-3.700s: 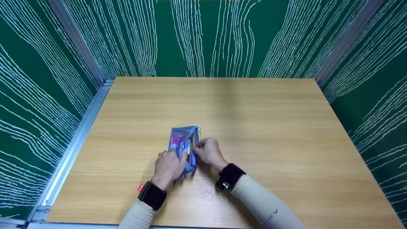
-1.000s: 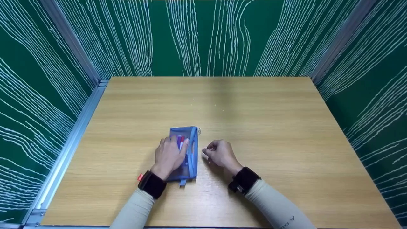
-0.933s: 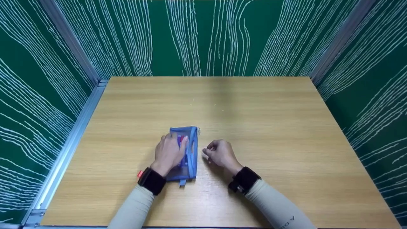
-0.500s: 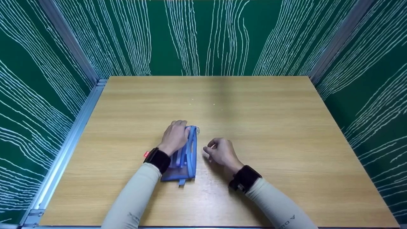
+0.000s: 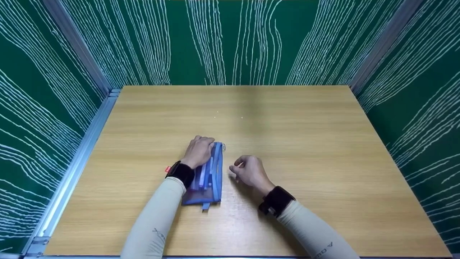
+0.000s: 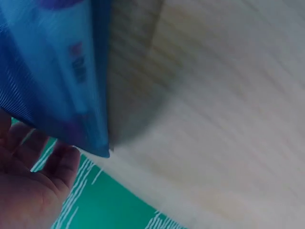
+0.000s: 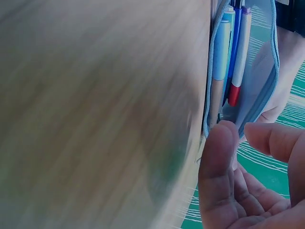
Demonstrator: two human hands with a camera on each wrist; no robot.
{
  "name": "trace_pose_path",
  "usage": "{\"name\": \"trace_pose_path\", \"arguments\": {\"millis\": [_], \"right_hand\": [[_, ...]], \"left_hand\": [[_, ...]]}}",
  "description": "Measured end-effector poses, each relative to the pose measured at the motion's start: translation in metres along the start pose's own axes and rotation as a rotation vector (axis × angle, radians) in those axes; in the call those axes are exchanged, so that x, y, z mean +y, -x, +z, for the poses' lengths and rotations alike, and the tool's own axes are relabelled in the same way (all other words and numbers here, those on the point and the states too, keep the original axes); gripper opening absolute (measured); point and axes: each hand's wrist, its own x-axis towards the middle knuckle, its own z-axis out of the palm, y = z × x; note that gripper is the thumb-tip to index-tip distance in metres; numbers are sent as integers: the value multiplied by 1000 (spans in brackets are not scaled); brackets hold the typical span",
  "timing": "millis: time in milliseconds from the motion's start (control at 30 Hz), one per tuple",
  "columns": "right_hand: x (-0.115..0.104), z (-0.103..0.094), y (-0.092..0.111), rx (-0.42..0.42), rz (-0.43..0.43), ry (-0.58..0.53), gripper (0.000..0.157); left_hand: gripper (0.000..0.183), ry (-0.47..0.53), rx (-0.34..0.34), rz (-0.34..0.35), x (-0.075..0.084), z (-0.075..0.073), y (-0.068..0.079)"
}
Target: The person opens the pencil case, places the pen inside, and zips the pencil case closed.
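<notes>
A blue mesh pencil case [image 5: 201, 197] lies on the wooden table, its long side running away from me. My left hand [image 5: 197, 151] holds it at the far end, fingers bent over the far edge and thumb near the corner. In the left wrist view the fingers curl behind the end of the case [image 6: 62, 105], where a marker shows through the mesh. The right wrist view looks through the open zipper at several pens [image 7: 238, 57] inside. Beside the case, my right hand [image 5: 251, 171] hangs loosely curled, thumb and index finger apart, holding nothing.
The wooden table [image 5: 305, 144] has a few tiny white specks toward the back. Green walls [image 5: 316, 43] with white wavy lines enclose it on three sides. A metal rail [image 5: 82, 144] runs along the left edge.
The right hand has drawn back from the case opening to its right. The left hand has slid forward from the middle of the pencil case to its far end, uncovering the near part.
</notes>
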Motion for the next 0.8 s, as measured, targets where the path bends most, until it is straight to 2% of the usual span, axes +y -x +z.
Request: {"name": "trace_pose_path", "arguments": {"millis": [233,400,500,800], "right_hand": [[-1,0,-4,-2,29,-6,15],[-4,0,-8,-5,50,15,15],[-6,1,-11,-8,58,21,15],[-8,5,-24,30,17,51,16]], "left_hand": [[28,39,7,14,2,2,-3],[29,43,-23,-11,3,3,-4],[28,47,-17,-21,4,4,-4],[18,46,10,-16,10,4,-2]]}}
